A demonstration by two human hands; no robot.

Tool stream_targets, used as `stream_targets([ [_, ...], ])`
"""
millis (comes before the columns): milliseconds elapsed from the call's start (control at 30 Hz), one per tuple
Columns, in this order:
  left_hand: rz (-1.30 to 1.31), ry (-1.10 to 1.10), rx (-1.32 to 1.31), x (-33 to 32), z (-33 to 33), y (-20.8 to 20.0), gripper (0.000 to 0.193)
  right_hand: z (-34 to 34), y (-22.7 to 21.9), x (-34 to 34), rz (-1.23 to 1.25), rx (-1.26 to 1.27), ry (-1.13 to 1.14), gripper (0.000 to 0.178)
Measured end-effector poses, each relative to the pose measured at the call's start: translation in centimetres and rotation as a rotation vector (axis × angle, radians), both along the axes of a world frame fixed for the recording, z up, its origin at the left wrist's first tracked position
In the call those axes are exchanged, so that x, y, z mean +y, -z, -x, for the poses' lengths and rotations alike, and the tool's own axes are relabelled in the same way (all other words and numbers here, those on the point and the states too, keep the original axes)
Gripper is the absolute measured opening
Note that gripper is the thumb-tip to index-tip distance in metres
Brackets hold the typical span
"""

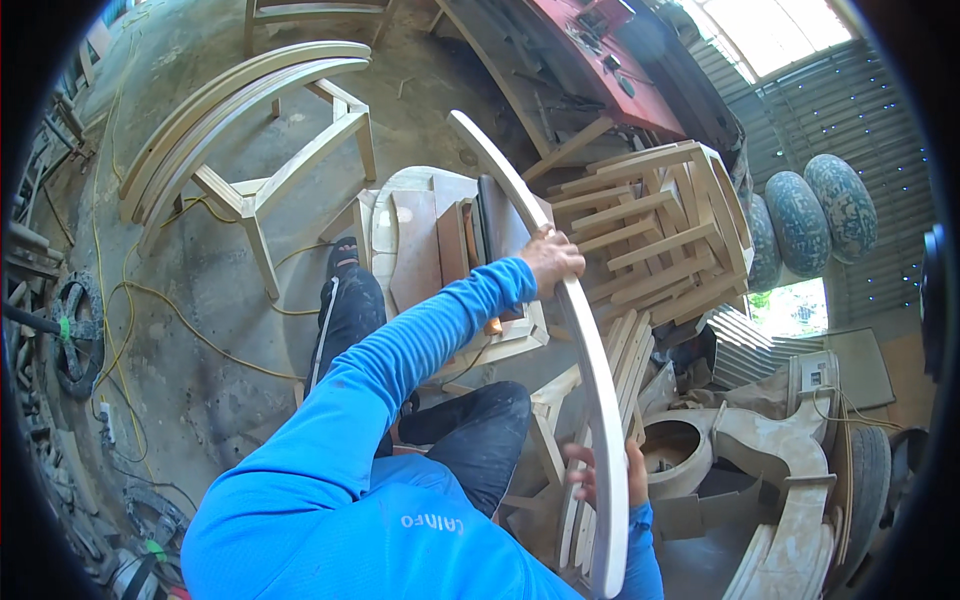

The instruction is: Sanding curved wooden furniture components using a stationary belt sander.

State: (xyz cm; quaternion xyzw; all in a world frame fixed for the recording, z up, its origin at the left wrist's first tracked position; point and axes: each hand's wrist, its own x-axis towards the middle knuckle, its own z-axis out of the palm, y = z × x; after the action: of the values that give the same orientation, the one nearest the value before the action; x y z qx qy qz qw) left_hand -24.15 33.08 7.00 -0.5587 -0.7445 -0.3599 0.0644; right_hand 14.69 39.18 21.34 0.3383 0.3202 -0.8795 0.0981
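A long, pale, curved wooden strip [585,330] runs from in front of my chest outward to the far middle. My left hand [553,262] is closed around it at about a third of its length from the far end. Behind its near part is my right hand [637,472], with fingers showing on one side and the edge of the hand on the other, loosely cupped about the wood; the palm is hidden. Beneath the strip is a work stand [410,235] bearing boards and a dark flat panel [500,225].
More curved strips [240,100] rest on a wooden frame [300,165] at the far left. To the right are stacked wooden frames [660,225], a bundle of slats [630,350] and a pale carved piece [780,440]. A yellow cord [200,340] crosses the floor at left.
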Motion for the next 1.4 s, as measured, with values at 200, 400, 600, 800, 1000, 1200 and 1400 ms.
stream_targets([
  [200, 0.053, 0.189, 0.084, -1.5, -10.9, -1.3, 0.062, -9.8, -1.4, -2.1, -0.237, -0.149, -0.043, 0.095],
  [400, -0.101, 0.428, -0.013, -2.8, -15.4, -2.7, 0.102, -13.7, -0.9, -5.0, -0.675, -0.268, -0.057, 0.102],
  [600, -0.148, -0.041, -0.091, -2.7, -11.0, 2.0, 0.090, -1.7, 3.8, -2.2, -1.082, -0.144, -0.309, 0.091],
  [800, -0.155, -0.142, -0.330, -10.9, -10.9, 2.3, 0.069, 17.0, 8.7, 4.0, -1.602, 0.028, -0.550, 0.089],
  [1000, -0.248, -0.234, -0.434, -14.9, -12.7, 2.7, 0.059, 33.5, 10.4, 4.6, -1.874, -0.027, -0.651, 0.086],
  [1200, -0.179, -0.193, -0.376, -15.4, -13.6, -0.1, 0.059, 25.8, 12.4, 3.4, -1.943, 0.010, -0.583, 0.086],
  [1400, -0.150, -0.199, -0.245, -10.9, -13.3, -1.9, 0.061, -0.7, 10.7, -1.3, -1.774, 0.001, -0.400, 0.087],
])
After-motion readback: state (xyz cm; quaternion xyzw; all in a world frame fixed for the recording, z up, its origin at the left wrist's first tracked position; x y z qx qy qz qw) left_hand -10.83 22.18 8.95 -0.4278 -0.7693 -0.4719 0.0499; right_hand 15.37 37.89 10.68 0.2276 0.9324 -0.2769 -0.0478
